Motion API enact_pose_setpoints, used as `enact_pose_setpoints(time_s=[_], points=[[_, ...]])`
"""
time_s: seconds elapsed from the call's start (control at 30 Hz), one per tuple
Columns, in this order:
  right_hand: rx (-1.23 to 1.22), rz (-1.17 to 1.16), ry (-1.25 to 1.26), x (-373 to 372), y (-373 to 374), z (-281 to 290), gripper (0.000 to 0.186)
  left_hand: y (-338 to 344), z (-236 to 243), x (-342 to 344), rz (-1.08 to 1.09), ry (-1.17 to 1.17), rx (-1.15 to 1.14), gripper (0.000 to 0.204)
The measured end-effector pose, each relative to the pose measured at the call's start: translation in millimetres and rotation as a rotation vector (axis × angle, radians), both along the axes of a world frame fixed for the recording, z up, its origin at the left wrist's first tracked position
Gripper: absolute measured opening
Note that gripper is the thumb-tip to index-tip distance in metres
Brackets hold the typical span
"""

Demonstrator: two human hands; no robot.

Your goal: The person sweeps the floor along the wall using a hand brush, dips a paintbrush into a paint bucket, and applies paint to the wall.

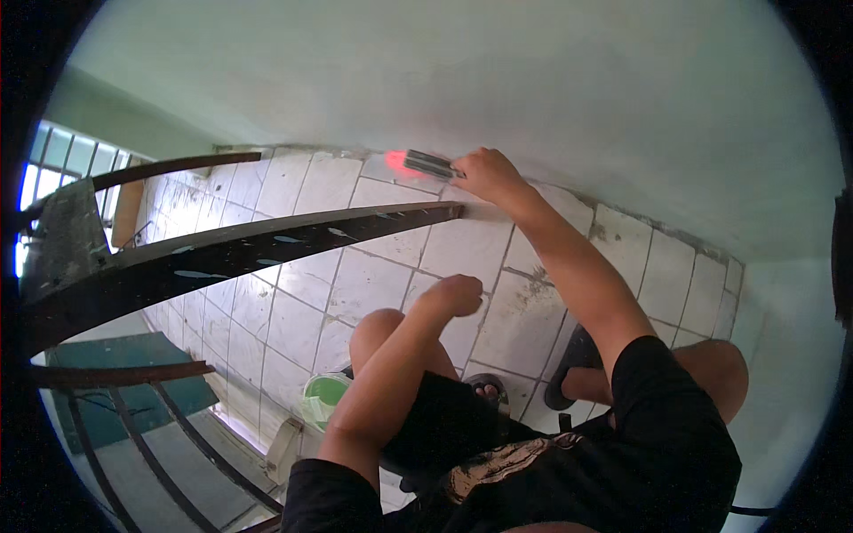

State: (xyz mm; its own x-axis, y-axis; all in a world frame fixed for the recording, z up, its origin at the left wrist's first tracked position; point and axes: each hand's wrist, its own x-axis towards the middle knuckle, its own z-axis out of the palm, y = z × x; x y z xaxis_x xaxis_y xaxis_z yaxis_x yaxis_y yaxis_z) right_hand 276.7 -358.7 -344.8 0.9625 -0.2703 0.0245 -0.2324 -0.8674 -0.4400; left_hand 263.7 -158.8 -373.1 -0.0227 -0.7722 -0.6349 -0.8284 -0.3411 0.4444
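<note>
My right hand [490, 176] reaches out low beside the pale green wall [569, 98]. Its fingers are closed round a flat tool [428, 165] with a grey ribbed body and a bright pink-red end; its exact kind is unclear. The pink-red end points left, near the line where wall and floor meet. My left hand [458, 295] is curled into a loose fist in front of my left knee, above the tiled floor. The inside of that fist is hidden, so I cannot see whether anything is in it.
A dark, paint-spotted beam [267, 253] slants in from the left, close to my left hand. A green-lined bucket [325, 396] stands by my left leg. Dark railing bars [191, 435] run at the lower left. The white tiles [373, 284] are smudged with dirt.
</note>
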Motion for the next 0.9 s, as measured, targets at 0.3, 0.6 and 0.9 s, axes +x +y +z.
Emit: enact_pose_setpoints(time_s=[0.3, 0.6, 0.9], points=[[0.205, 0.246, -0.352, 188, 52, -52, 0.027, 32, 46, -20, 0.253, 0.057, 0.072, 0.030], [-0.156, 0.313, -0.235, 187, 31, -141, 0.029, 47, 66, -20, 0.367, 0.103, 0.073, 0.028], [-0.387, 0.417, -0.269, -22, -46, -100, 0.029, 33, 68, -15, 0.306, 0.118, 0.023, 0.028]])
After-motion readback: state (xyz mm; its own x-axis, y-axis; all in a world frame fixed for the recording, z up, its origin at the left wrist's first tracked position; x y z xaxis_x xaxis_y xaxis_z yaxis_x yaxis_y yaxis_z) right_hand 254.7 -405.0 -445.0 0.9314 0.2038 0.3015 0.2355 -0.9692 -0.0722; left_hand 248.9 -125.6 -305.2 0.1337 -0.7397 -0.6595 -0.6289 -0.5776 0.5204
